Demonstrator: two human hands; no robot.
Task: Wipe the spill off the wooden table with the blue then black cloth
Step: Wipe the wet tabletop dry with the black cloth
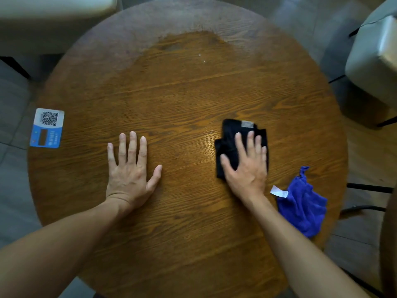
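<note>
A round wooden table (182, 93) fills the view. My right hand (247, 166) lies flat on a folded black cloth (231, 136) at the right of centre, fingers spread and pressing it to the wood. A crumpled blue cloth (305, 209) with a white tag rests near the table's right edge, just right of my right wrist and apart from the hand. My left hand (129, 166) lies flat on the bare wood left of centre, fingers apart, holding nothing. A darker damp-looking patch (189, 46) shows at the far side of the table.
A blue and white QR-code card (47, 127) is stuck at the table's left edge. A grey cushioned chair (373, 61) stands at the right, a pale seat (53, 9) at the far left. Dark chair legs (369, 188) show at the right.
</note>
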